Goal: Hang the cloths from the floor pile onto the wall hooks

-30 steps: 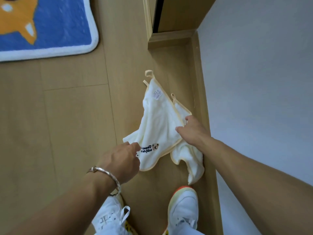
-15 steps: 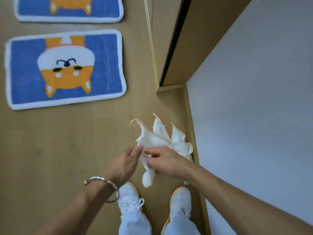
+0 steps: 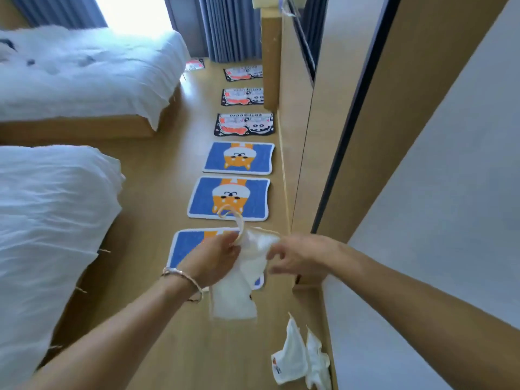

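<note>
Both arms are reaching forward from the bottom of the view, forearms angled inward so the hands meet over the wooden floor (image 3: 157,319). The left hand (image 3: 213,258) is turned knuckles-up, with a bracelet (image 3: 183,277) on its wrist. Its fingers are curled tight round the top left corner of a white cloth (image 3: 236,294), a firm grasp. Straight above that grip the cloth's cream hanging loop (image 3: 228,213) stands up and curls over, free of both hands.

The right hand (image 3: 298,256) comes in from the other side, just beside the left, with the wrist level. Its fingers are bent onto the cloth's top right edge, pinching it, though motion blur softens the fingertips. The cloth's upper edge runs between the two grips. The rest of it hangs straight below them, clear of the floor, bottom hem blurred.

Below the grips and off to the right, well apart, the floor pile (image 3: 298,358) lies against the foot of the grey wall (image 3: 422,249). It is two white cloths, crumpled, one with a small label showing. Behind the left hand lies a blue mat (image 3: 185,249), and far out to the left is a white bed (image 3: 42,220).
</note>
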A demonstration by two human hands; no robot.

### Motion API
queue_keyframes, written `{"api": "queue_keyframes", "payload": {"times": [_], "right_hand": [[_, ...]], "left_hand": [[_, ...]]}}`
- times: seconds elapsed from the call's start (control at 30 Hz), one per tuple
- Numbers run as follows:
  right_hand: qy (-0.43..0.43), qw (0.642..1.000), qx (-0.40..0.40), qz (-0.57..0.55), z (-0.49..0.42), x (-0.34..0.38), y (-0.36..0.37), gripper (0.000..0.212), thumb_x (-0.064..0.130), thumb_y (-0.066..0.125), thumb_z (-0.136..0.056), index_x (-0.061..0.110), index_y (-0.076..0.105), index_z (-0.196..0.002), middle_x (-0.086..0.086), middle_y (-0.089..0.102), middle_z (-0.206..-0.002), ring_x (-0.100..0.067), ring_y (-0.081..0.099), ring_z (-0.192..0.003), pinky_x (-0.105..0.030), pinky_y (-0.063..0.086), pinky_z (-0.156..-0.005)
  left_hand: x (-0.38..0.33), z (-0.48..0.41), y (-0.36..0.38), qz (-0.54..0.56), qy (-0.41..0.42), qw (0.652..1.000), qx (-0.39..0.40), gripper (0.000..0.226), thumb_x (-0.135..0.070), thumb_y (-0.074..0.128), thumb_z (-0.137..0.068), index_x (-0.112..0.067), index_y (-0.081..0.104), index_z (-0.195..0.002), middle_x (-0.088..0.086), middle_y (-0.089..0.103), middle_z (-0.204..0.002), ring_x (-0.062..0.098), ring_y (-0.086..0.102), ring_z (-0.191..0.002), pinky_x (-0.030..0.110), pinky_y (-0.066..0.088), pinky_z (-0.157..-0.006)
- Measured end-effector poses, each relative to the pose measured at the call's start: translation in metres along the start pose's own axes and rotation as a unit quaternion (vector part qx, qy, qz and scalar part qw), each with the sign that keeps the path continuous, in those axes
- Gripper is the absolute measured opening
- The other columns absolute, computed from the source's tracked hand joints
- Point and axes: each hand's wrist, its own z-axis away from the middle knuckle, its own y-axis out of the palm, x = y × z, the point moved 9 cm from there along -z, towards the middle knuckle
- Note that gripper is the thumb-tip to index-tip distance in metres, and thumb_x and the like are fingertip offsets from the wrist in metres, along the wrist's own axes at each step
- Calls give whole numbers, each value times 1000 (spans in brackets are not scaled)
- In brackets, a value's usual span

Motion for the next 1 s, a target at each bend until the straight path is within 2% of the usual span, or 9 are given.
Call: {"api": "queue_keyframes", "payload": {"times": [0.13, 0.2, 0.33, 0.47, 0.53, 0.67, 0.77, 0.9, 1.0], "right_hand": [[-27, 973, -205, -103, 63, 25, -116, 64, 46, 59, -91, 26, 34, -145, -2, 49, -135, -19, 51, -114, -33, 44, -93], [-55, 961, -243, -121, 79, 40, -140, 76, 49, 65, -85, 26, 29, -148, -3, 40, -144, -20, 47, -124, -37, 41, -103], [-138, 959, -202, -145, 94, 96, -141, 89, 60, 74, -69, 33, 35, -144, 4, 44, -141, -18, 43, -129, -43, 37, -108], [-229, 961, -123, -96, 103, 176, -112, 17, 46, 68, -83, 35, 59, -92, 11, 60, -89, -6, 57, -84, -21, 45, -72], [-287, 949, -120, -57, 117, 227, -94, 14, 32, 62, -90, 32, 57, -77, 10, 57, -77, -7, 53, -73, -21, 39, -64], [-390, 910, -133, -54, 151, 332, -69, 17, 29, 63, -88, 12, 62, -86, -2, 60, -80, -16, 54, -74, -37, 44, -68], [-452, 884, -114, -27, 187, 408, -40, 18, 27, 62, -89, 26, 53, -73, 9, 52, -71, -5, 46, -65, -24, 34, -61], [-519, 848, -103, 31, 243, 495, 13, 20, 36, 62, -89, 30, 51, -74, 11, 53, -72, -2, 45, -63, -21, 33, -58], [-571, 815, -65, 72, 298, 558, 72, 11, 40, 61, -89, 34, 53, -84, 12, 56, -79, -4, 51, -70, -21, 37, -61]], "left_hand": [[-47, 50, -120, 15, 12, 996, -90, 26, -24, 46, -95, -24, 51, -70, -7, 50, -67, 21, 50, -73, 28, 36, -63], [-62, 72, -150, 15, 19, 992, -122, 21, -24, 47, -95, -21, 58, -77, -2, 56, -76, 20, 53, -77, 29, 41, -68], [-76, 135, -181, 27, 32, 983, -180, 21, -17, 48, -95, -4, 63, -93, 5, 54, -96, 16, 51, -79, 14, 40, -63], [-51, 198, -189, 23, -10, 972, -232, 21, -17, 50, -92, -3, 60, -81, 6, 58, -78, 19, 50, -70, 30, 43, -66], [-28, 237, -191, 23, -48, 966, -254, 19, -15, 49, -90, -3, 56, -77, 5, 56, -71, 19, 49, -67, 29, 40, -60], [24, 330, -205, 61, -136, 945, -291, 24, -16, 50, -90, -23, 49, -66, -8, 52, -69, 10, 48, -65, 20, 33, -57], [58, 409, -210, 151, -178, 922, -310, 4, -32, 55, -90, -31, 56, -86, -7, 61, -87, 12, 57, -82, 24, 43, -69], [85, 521, -199, 225, -236, 876, -354, 32, -53, 49, -88, -27, 56, -106, -6, 60, -95, 14, 62, -85, 30, 54, -58], [104, 615, -182, 230, -283, 840, -402, 42, -54, 50, -88, -22, 53, -114, -1, 64, -98, 16, 67, -83, 35, 59, -65]]}}
